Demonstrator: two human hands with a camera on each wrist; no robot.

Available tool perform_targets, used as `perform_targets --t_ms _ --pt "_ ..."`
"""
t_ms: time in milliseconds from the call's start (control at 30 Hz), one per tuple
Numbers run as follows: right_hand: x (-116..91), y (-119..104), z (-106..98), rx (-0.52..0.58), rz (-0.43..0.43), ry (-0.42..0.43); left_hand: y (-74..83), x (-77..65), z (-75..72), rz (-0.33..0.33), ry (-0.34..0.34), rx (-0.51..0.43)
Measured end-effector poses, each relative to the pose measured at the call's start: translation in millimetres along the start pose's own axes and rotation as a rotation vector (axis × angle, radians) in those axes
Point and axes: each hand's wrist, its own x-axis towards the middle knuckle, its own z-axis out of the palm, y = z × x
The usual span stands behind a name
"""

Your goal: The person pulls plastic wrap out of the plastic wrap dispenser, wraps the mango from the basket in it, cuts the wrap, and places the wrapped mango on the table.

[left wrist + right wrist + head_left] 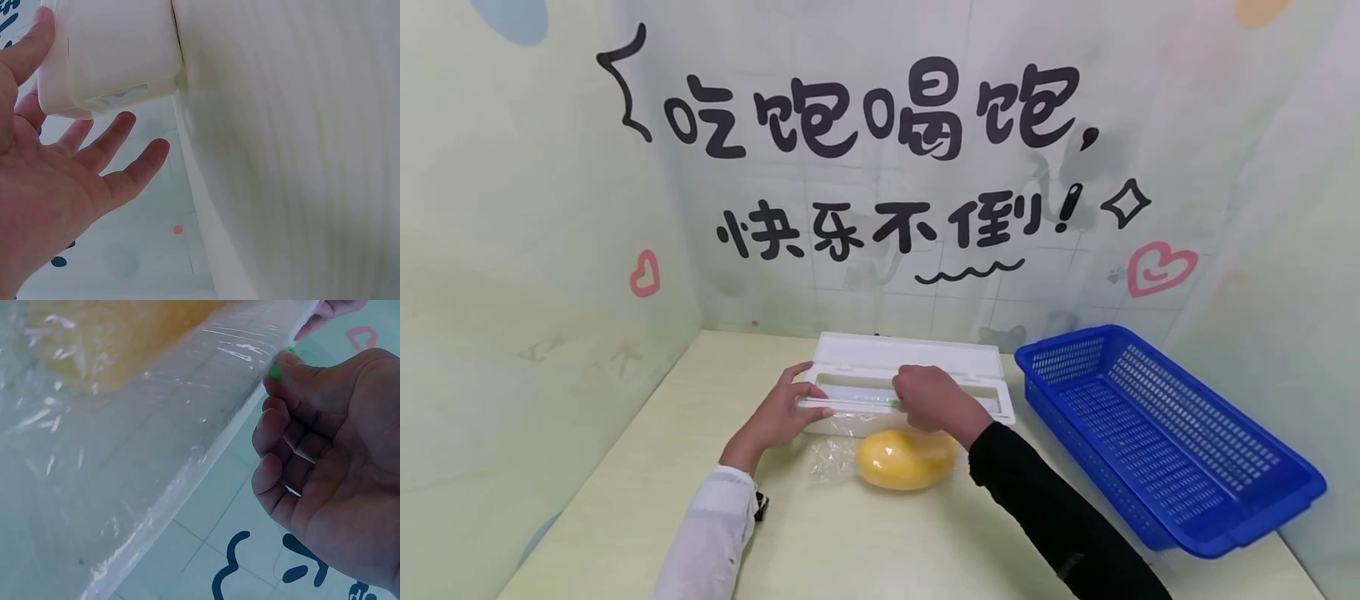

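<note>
A white cling film dispenser stands near the back wall with its lid raised. My left hand holds its left end, thumb at the front edge; in the left wrist view the other fingers spread beside the dispenser. With thumb and forefinger, my right hand pinches a small green slider on the dispenser's front rail, its remaining fingers curled. Clear cling film runs out over the front and covers a yellow mango-shaped fruit lying on the table.
A blue perforated plastic basket sits at the right of the pale wooden table. Printed sheets form the back wall and both side walls, close around the tabletop.
</note>
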Motion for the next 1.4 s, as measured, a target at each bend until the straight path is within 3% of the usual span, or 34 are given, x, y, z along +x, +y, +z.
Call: perform_targets --t_ms 267,533,867,1100,1233,1400 --pt "-15.5 14.2 7.8 -0.044 0.005 0.019 2.5 0.9 2.6 0.01 -0.009 0.008" --pt "-35.6 30.7 7.2 -0.002 0.026 0.017 4.0 3.6 6.1 0.006 -0.018 0.022" --pt "-71.1 64.1 5.0 0.041 0.097 -0.004 -1.6 4.9 -1.5 -0.013 0.005 0.051" --pt "-91.6 83.6 9.1 -0.076 0.132 0.038 -2.2 5.1 -1.9 -0.005 -0.01 0.045" --pt "-95.5 88.8 7.7 -0.039 0.137 0.083 -1.4 4.6 -7.7 -0.003 0.003 0.045" --pt "-100.7 90.7 8.4 -0.015 0.157 0.061 -2.2 4.3 -3.2 -0.014 -0.001 0.036"
